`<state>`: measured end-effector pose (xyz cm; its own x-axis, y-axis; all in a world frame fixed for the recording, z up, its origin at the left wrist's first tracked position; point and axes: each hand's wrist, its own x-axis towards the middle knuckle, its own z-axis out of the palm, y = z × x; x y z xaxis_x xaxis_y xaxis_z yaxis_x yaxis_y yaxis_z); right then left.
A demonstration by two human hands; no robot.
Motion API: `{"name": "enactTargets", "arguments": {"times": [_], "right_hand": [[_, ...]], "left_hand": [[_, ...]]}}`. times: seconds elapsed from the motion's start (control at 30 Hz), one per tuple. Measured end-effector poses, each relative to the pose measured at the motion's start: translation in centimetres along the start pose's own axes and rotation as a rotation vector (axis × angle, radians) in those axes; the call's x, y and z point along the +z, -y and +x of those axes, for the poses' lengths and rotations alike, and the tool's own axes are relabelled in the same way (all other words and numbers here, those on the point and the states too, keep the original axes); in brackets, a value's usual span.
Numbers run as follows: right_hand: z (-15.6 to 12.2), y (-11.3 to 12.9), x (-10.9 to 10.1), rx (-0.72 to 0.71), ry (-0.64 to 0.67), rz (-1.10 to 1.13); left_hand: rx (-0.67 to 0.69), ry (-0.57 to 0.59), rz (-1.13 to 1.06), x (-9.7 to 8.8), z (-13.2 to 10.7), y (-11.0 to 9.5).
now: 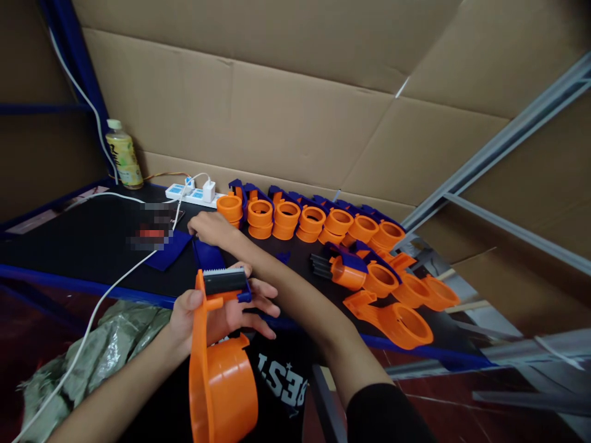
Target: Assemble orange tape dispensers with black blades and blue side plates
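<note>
My left hand holds an orange tape dispenser tilted in front of me, with its wide ring hanging down. At its top are a toothed metal blade and a black roller, with a bit of blue plastic beside them. The thumb presses on the orange side plate, and the other fingers are spread behind it. My right arm reaches across to the left over the table. With bent fingers, my right hand grips the far end of a flat dark blue plastic piece. Another blue piece lies left of it.
Several orange and blue tape dispensers stand in a row along the cardboard wall. More orange parts and black rollers lie at right. A power strip, white cable and bottle are at left.
</note>
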<state>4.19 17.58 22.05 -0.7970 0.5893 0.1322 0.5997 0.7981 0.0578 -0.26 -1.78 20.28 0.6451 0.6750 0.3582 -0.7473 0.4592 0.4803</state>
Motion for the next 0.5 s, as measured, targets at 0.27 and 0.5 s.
{"name": "enactTargets", "arguments": {"times": [0.27, 0.5], "right_hand": [[0.0, -0.6, 0.4, -0.083, -0.004, 0.089], [-0.3, -0.7, -0.4, -0.145, -0.072, 0.216]], "left_hand": [[-0.05, -0.005, -0.135, -0.2, 0.0, 0.3], [-0.14, -0.065, -0.188, 0.3, 0.0, -0.7]]}}
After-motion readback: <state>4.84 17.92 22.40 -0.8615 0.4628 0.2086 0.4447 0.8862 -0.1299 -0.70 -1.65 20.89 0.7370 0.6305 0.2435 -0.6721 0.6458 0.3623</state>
